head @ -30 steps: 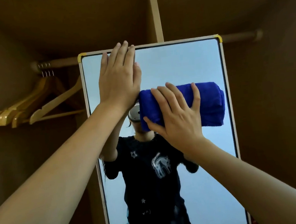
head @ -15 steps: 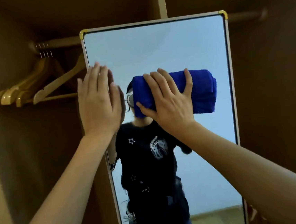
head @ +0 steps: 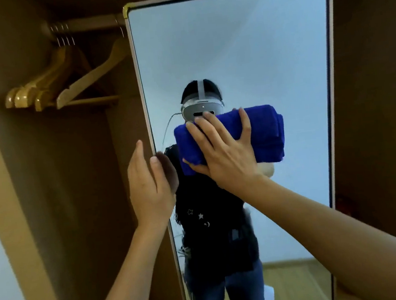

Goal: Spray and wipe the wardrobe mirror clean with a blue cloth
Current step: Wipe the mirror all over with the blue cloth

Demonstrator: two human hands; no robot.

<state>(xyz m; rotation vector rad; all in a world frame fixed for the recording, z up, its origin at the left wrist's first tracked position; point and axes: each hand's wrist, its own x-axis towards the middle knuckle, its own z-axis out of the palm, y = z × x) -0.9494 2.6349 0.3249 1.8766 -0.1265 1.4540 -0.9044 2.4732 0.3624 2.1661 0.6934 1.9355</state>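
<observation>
At the far left, the wooden hangers [head: 65, 87] hang from the wardrobe rail [head: 88, 23], untouched. Next, the left hand [head: 149, 186] has slid down the mirror's left edge from near the top corner to about mid-height; its grip is wide, fingers straight, holding nothing, and seemingly steadying the frame. The wardrobe mirror [head: 255, 47] now shows far more bare glass above the hands than a second ago. To the right, the right hand [head: 226, 154] presses the folded blue cloth [head: 263, 136] flat against the glass, fingers spread over it, lower than before. Judging by this, the wipe is working downward: the upper part is likely done, the lower half remains. No spray bottle is in view.
</observation>
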